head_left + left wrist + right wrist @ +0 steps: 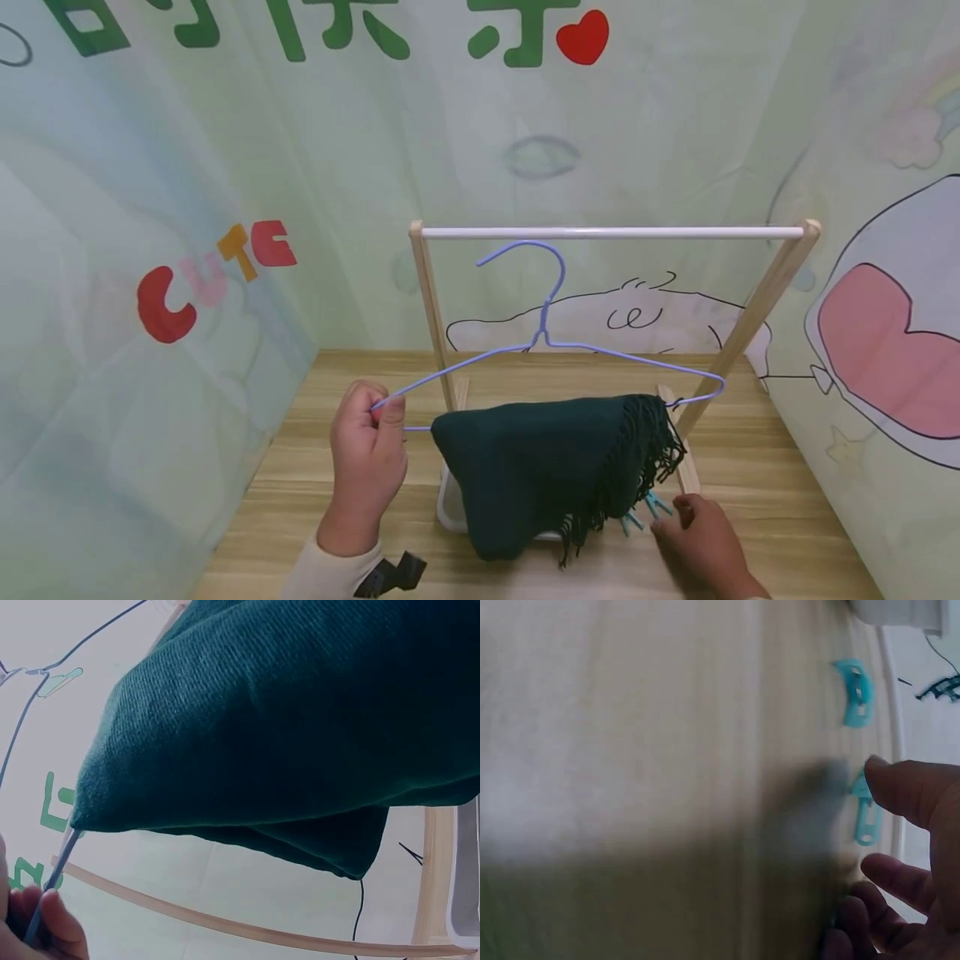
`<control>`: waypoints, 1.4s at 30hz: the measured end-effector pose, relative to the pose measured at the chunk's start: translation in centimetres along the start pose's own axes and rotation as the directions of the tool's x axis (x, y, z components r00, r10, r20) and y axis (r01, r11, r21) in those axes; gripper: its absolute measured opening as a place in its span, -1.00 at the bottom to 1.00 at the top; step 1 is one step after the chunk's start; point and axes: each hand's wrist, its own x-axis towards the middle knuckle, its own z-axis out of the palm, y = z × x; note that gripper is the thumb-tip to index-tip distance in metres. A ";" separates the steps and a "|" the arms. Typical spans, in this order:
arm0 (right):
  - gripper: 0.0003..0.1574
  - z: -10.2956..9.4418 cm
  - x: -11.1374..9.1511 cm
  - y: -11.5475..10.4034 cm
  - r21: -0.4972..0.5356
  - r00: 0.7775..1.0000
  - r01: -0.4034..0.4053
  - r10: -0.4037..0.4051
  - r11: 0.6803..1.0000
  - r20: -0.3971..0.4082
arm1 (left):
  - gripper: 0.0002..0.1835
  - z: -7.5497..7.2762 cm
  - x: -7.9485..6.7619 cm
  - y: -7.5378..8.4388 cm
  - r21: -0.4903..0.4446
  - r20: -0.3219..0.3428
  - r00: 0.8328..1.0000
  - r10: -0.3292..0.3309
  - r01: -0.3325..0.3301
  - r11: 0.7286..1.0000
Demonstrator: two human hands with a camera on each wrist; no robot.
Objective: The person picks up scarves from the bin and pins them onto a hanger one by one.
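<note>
I see dark green scarf (555, 467) hanging over lower bar of purple hanger (543, 320), in front of wooden rack (753, 317). Left hand (367, 462) grips hanger's corner, fingers curled. Right hand (703, 537) has loose, parted fingers near teal clips (861, 712) on tabletop (795, 533); contact I cannot tell.

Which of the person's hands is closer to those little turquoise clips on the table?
Right. The right hand is just beside the turquoise clips; the left hand is farther off, past the other side of the dark green cloth, gripping the hanger.
</note>
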 end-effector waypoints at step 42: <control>-0.68 -11.8 -8.1 -9.5 0.736 0.813 0.339 0.212 0.586 -0.543 | -0.60 0.8 -0.2 -0.1 0.001 0.002 1.000 0.025 -0.025 1.000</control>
